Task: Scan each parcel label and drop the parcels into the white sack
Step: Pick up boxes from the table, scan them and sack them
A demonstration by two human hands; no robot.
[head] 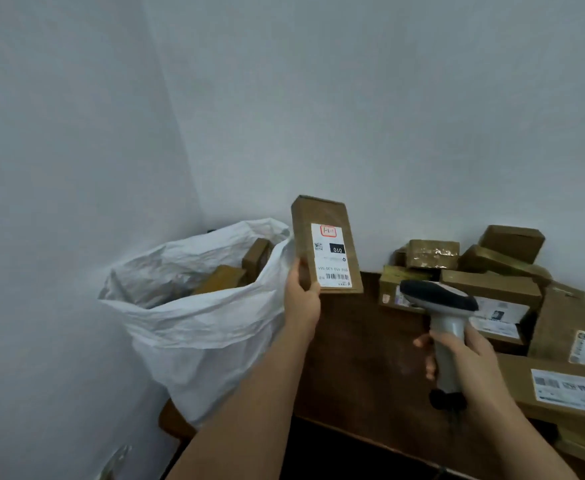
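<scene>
The white sack (194, 327) slumps open just left of the left hand (301, 299), which grips a stiff, probably light brown parcel (322, 244) by its lower corner, label (332, 256) facing out; the right hand (464, 358) clasps the scanner (440, 299) beside it over the bench (364, 358)

Dim, flat, bluish light; soft focus (wide-angle edges bowed).
</scene>
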